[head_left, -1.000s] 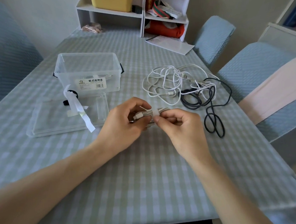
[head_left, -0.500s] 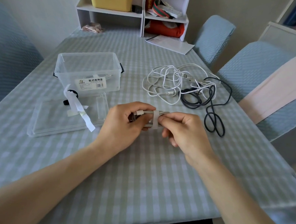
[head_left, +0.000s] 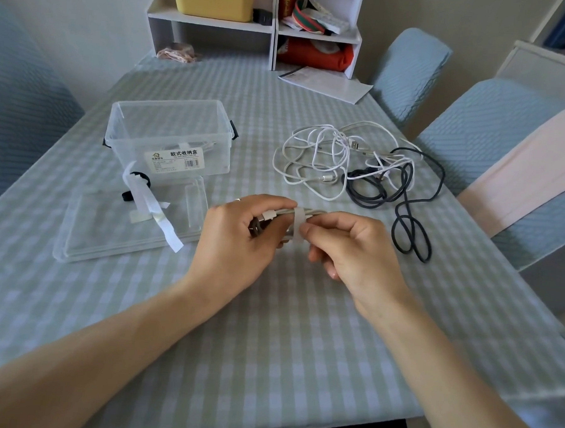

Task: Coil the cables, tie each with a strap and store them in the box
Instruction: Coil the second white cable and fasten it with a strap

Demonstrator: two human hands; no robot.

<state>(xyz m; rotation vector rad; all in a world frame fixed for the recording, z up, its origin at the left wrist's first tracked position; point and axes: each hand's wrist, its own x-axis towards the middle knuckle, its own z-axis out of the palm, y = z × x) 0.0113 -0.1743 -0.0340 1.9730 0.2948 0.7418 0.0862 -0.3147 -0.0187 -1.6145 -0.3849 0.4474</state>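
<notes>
Inspector: Step in hand is the tying. Left hand [head_left: 237, 234] is closed round a coiled cable [head_left: 276, 215], held just above the table [head_left: 267, 344]. Right hand [head_left: 348, 246] pinches the end of a white strap [head_left: 298, 221] that is wrapped round the bundle

Clerk: Is the strap fastened?

Inspector: Cannot tell; the end sits under the right fingertips [head_left: 306, 229]. In my judgement it needs pulling snug and pressing down on itself before release

Clerk: And the box?

Inspector: Clear box [head_left: 167, 135] stands open to the left and beyond the hands, its lid [head_left: 126, 225] lying flat in front of it. One strapped cable appears to lie inside already. Spare white straps [head_left: 150, 207] lie on the lid, with what looks like a black one beside them

Clerk: What remains?

Inspector: White cables [head_left: 313, 153] and dark cables [head_left: 403, 194] lie tangled together beyond the right hand, uncoiled. Task is at an early stage, by my reading

Clerk: Next move?

Inspector: Close the strap, then carry the bundle left and set it in the box. Left hand should keep its grip until the strap holds, or the loops may spring loose
</notes>
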